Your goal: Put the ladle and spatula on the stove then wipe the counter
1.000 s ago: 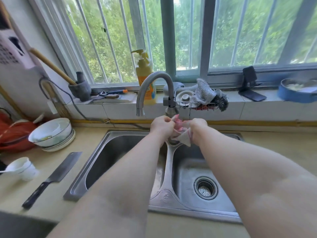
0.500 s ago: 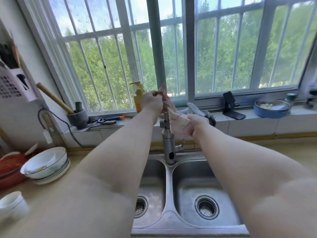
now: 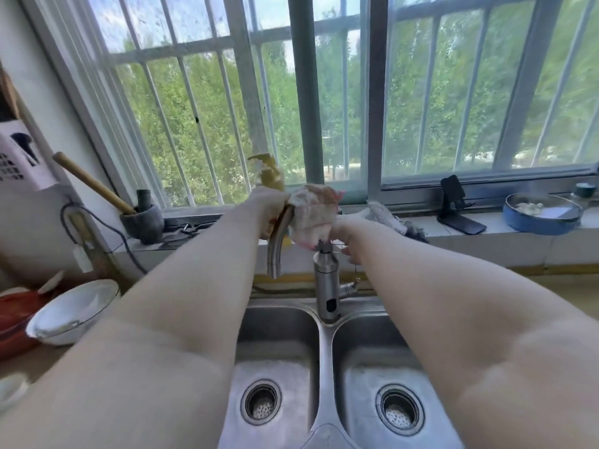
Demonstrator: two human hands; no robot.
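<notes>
A barred window (image 3: 324, 92) fills the far wall, green trees behind it, with a tiled sill (image 3: 356, 251) running under it and a double steel sink (image 3: 321, 367) set into the bench (image 3: 577, 293) in the near middle. Each basin has a round drain, one left and one right of the central divider.

A steel faucet (image 3: 326, 286) rises from the far edge of the sink at the divider, its spout curving left and down over the left basin. A pale cloth (image 3: 312, 215) with pink and reddish patches is draped over the top of the faucet. The left hand (image 3: 267, 209) is closed on the left side of the cloth where it lies over the spout's bend. The right hand (image 3: 348, 231) is at the cloth's right lower edge, fingers curled beside the faucet column; whether it actually pinches the cloth cannot be told.

Behind the left hand a yellow pump bottle (image 3: 269, 173) stands on the sill. Further left on the sill sits a dark mortar (image 3: 142, 222) with a wooden-handled pestle leaning out to the left. On the bench at the left, a white bowl (image 3: 74, 312) sits beside something red (image 3: 13, 319). Right of the faucet, a grey scrubbing cloth (image 3: 385, 218) lies on the sill, then a black phone stand (image 3: 453, 205), then a blue dish (image 3: 541, 215) at the far right.

The ladle, spatula and stove are out of sight.
</notes>
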